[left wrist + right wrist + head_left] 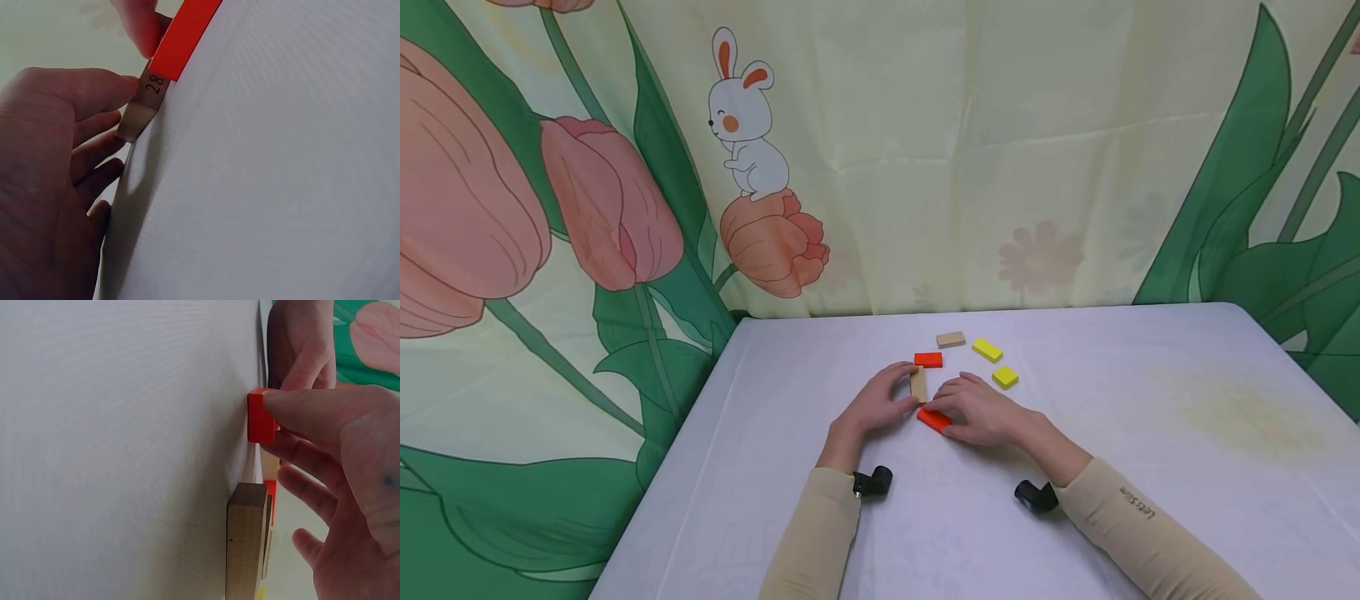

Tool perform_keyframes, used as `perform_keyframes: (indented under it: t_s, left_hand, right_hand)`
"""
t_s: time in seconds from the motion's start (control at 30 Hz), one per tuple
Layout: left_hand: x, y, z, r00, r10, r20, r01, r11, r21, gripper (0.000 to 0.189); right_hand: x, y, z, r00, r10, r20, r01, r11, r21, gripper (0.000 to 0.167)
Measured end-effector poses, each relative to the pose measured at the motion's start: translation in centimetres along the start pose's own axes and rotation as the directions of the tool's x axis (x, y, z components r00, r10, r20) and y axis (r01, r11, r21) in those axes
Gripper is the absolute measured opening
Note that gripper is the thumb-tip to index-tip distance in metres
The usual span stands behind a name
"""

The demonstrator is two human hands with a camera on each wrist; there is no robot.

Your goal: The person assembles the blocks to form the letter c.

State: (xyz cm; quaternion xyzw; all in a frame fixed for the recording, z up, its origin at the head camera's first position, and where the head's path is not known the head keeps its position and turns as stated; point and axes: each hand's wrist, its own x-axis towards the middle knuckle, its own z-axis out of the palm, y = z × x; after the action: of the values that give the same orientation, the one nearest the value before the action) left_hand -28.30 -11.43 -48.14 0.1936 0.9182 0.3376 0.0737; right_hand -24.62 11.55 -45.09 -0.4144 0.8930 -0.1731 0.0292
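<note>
My left hand (886,398) grips a plain wooden block (917,386), thumb at its near end and fingertips toward its far end. Dark print reading "28" marks this wooden block (150,94) in the left wrist view. My right hand (981,408) pinches a red block (933,419) that lies slantwise at the wooden block's near end. In the right wrist view the thumb presses on the red block (261,417), with a finger on its other side. Another wooden block (245,540) lies beside the right hand there; the hand hides it in the head view.
Beyond the left fingertips lies a second red block (928,360). Farther back are a wooden block (951,339) and a yellow block (987,349), with another yellow block (1005,377) nearer the right hand. A white cloth covers the table (1150,400); a printed curtain (910,167) hangs behind.
</note>
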Motion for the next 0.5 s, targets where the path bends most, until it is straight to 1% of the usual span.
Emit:
perform_keyframes:
  t_s: [0.27,0.5]
  left_hand:
    - [0.09,-0.05,0.07,1.000,-0.001,0.001,0.001,1.000,0.009,0.058]
    - [0.17,-0.09,0.07,1.000,-0.002,0.006,0.002,1.000,-0.017,0.056]
  right_hand:
    - [0.09,0.10,0.16,1.000,-0.004,-0.007,0.004,1.000,0.013,0.037]
    - [0.26,0.13,0.27,1.000,0.000,0.000,0.000,1.000,0.018,0.039]
